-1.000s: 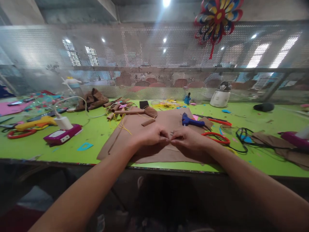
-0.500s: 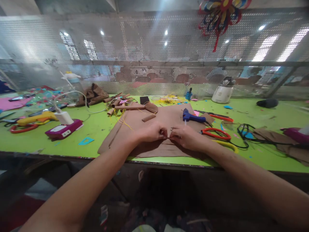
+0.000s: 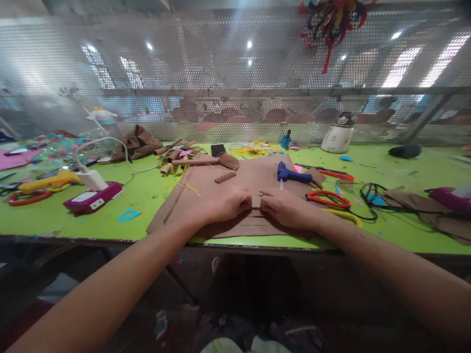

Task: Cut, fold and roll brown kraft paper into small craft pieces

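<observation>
My left hand [image 3: 235, 203] and my right hand [image 3: 274, 205] face each other over a large brown paper sheet [image 3: 257, 171]. Between their fingertips runs a thin brown paper strip [image 3: 255, 208], pinched at its left end by my left hand and at its right end by my right. Behind my left hand lie a small ridged brown piece [image 3: 225, 177] and a fan-shaped brown piece on a rolled stick [image 3: 228, 161]. The blue glue gun [image 3: 294, 175] rests on the sheet behind my right hand.
Orange-handled scissors [image 3: 329, 198] and a yellow handle [image 3: 346, 216] lie beside my right forearm. Farther left are a purple power strip [image 3: 93, 197], yellow glue gun [image 3: 51, 182] and rolled paper tubes [image 3: 172, 159]. A white bottle [image 3: 337, 136] stands at the back right, before a perforated metal screen [image 3: 221, 63].
My fingertips have moved slightly apart, and more of the thin brown strip shows between them. The view has shifted a little.
</observation>
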Demonstrator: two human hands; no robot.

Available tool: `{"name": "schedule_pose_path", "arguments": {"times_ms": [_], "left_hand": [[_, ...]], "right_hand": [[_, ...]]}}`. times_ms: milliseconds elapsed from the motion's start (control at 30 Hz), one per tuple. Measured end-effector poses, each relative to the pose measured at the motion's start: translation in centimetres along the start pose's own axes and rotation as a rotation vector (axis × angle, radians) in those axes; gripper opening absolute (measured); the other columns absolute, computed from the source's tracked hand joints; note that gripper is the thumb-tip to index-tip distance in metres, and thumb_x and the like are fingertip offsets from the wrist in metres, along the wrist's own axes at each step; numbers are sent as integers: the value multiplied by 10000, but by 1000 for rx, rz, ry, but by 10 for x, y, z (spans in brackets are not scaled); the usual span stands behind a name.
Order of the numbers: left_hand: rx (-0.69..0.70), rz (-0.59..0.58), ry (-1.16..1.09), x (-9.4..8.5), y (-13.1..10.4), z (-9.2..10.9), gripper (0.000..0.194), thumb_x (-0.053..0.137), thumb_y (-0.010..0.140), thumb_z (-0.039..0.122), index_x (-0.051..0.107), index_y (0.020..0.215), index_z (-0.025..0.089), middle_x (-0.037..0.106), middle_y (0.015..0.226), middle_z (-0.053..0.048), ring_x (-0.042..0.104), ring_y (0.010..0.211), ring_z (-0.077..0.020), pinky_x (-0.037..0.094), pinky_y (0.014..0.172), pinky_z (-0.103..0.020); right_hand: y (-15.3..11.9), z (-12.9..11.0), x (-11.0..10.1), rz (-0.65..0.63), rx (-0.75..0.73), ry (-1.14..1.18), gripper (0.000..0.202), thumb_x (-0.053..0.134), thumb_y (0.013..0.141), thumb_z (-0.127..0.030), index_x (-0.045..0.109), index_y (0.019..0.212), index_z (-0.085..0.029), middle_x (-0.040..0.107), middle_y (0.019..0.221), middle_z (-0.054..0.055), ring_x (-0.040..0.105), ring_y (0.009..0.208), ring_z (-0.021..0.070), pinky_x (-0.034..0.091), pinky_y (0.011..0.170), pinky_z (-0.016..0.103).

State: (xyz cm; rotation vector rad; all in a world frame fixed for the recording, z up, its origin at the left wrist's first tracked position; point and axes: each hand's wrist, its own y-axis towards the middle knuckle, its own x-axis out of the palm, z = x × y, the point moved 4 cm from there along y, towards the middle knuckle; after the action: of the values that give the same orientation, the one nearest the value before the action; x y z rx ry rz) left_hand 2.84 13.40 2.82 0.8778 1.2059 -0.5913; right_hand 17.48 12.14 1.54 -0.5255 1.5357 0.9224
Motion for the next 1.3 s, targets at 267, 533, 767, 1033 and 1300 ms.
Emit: {"name": "schedule_pose_path", "arguments": {"times_ms": [267,533,767,1033,1300], "left_hand": [[70,40,237,2,-5,8,253,417,869,182,578,680,134,522,731,-53,447,666,-142,364,629,-269],[139,-28,391,-4,-12,19,202,411,848,107,561,715,127,533,760,-79,448,692,-165,372,648,-287],[149,-13,392,1,-19,21,224,402,838,78,575,703,123,544,782,-91,463,738,-186,387,704,-311],[-172,-70,-89,-18,-3,5,334,400,861,275,623,661,129,585,661,-41,463,584,-132,331,579,-260],[-270,-183,-651,-5,16,-7,424,451,822,420,445,499,147,388,484,40,310,473,-76,263,488,-234]], "right_hand": [[-5,-10,-1,18,-84,-173,159,429,856,-98,588,862,-101,561,857,109,494,745,181,364,681,297],[-7,-21,-7,-60,-271,-318,153,445,859,-92,597,847,-87,579,810,118,501,781,209,379,702,325],[-6,-28,-6,-67,-352,-407,164,457,868,-123,614,828,-102,588,753,110,491,730,211,367,667,332],[-11,-24,-6,-23,-280,-393,171,432,867,-105,599,832,-95,565,795,110,474,768,215,386,698,336],[-17,-23,-15,200,-157,-332,263,347,906,-105,584,1007,-52,545,883,138,434,814,232,407,733,356]]}}
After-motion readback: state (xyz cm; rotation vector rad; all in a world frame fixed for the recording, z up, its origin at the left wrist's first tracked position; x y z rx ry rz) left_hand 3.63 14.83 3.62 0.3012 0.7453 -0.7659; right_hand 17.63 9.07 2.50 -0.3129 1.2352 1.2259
